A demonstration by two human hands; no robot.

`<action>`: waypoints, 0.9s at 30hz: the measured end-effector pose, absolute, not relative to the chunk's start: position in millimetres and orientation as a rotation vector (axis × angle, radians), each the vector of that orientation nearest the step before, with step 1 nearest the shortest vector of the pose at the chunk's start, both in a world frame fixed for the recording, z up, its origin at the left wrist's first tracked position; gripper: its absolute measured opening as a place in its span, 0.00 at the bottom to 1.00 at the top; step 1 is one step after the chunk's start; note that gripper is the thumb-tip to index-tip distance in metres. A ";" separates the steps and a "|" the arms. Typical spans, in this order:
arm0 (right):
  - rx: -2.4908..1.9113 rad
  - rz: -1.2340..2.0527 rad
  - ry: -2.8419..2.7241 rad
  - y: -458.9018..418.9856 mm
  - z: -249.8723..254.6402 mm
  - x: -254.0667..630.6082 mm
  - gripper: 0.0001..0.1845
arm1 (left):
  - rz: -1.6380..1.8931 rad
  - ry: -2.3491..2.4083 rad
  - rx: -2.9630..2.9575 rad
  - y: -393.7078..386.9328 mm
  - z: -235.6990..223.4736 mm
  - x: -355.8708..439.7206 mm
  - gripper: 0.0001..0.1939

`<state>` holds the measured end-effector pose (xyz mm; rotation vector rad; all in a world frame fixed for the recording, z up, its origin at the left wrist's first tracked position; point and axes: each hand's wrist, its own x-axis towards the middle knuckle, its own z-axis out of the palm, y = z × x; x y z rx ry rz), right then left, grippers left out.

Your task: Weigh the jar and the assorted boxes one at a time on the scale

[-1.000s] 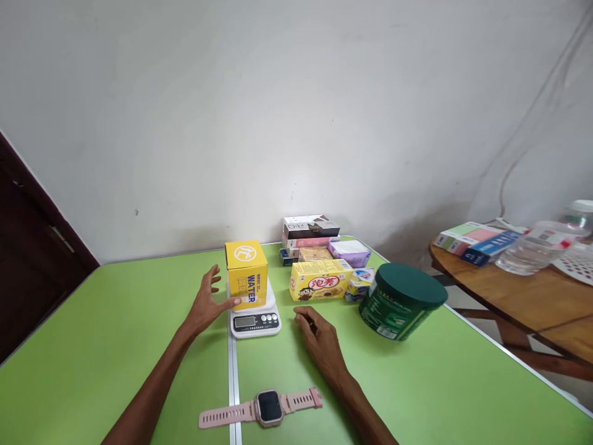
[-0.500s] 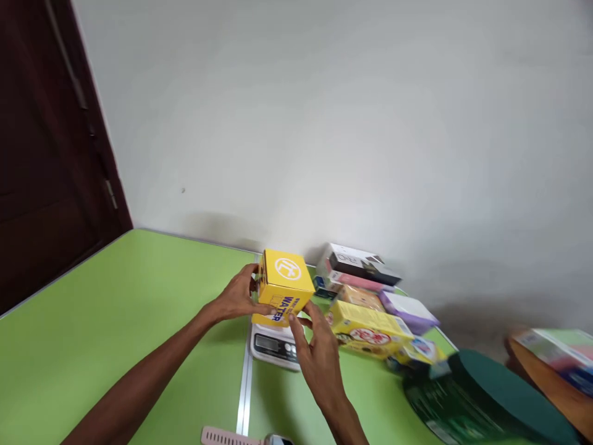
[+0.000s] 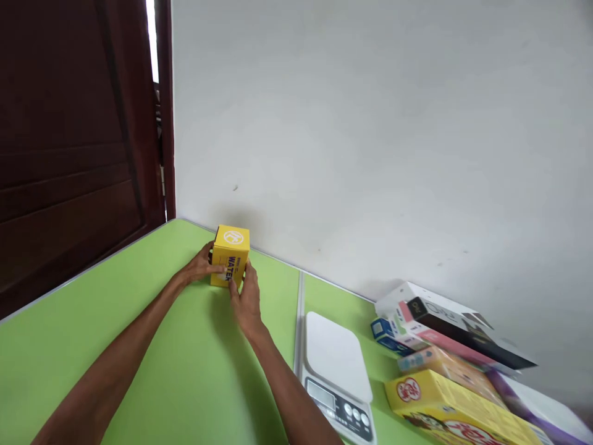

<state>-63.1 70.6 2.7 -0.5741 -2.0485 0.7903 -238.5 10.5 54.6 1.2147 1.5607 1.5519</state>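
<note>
A yellow cardboard box [image 3: 231,249] with a white round logo on top and "WATER" printed on its front is held upright between both hands, over the far left part of the green table. My left hand [image 3: 200,266] grips its left side, with fingers reaching onto the front. On the right side and lower front, my right hand [image 3: 246,295] is closed against it. Whether the box's base touches the table I cannot tell. A white digital kitchen scale [image 3: 337,358] lies to the right of my right forearm, its platform bare.
The green table [image 3: 185,352] meets a pale wall [image 3: 352,136] at the back. A dark wooden door [image 3: 74,154] stands at the left. At the right lie a yellow carton [image 3: 445,402], a purple-and-white pack [image 3: 537,402], stacked boxes [image 3: 458,315] and a small blue box [image 3: 389,334].
Both hands have carried the yellow box off the scale area, leftward and farther back. The view has turned left, so the scale and the boxes now appear farther right or lower.
</note>
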 end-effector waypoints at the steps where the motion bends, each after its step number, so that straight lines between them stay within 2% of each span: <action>1: -0.617 0.795 -2.013 74.1 -4.8 -74.0 0.36 | 1.570 1.603 1.226 16.3 49.1 -245.7 0.40; 4: -0.694 0.801 -1.940 85.6 -18.2 -98.8 0.35 | 1.609 1.760 1.272 35.7 33.3 -255.9 0.36; 8: -0.725 0.809 -1.924 106.6 -19.7 -118.7 0.37 | 1.570 1.991 1.246 57.1 8.9 -250.9 0.27; 16: -0.802 0.913 -2.058 114.7 11.4 -115.9 0.38 | 1.603 2.244 1.174 70.2 -4.3 -249.3 0.22; 19: -0.678 0.905 -2.132 76.3 30.8 -78.1 0.36 | 1.598 2.313 1.182 67.5 0.1 -245.0 0.23; 23: -0.416 0.864 -2.305 8.1 60.2 14.3 0.33 | 1.498 2.413 1.201 57.4 2.8 -233.0 0.30; 27: -0.539 0.576 -2.216 -28.2 69.1 137.3 0.33 | 1.538 2.353 1.096 28.0 3.9 -209.0 0.35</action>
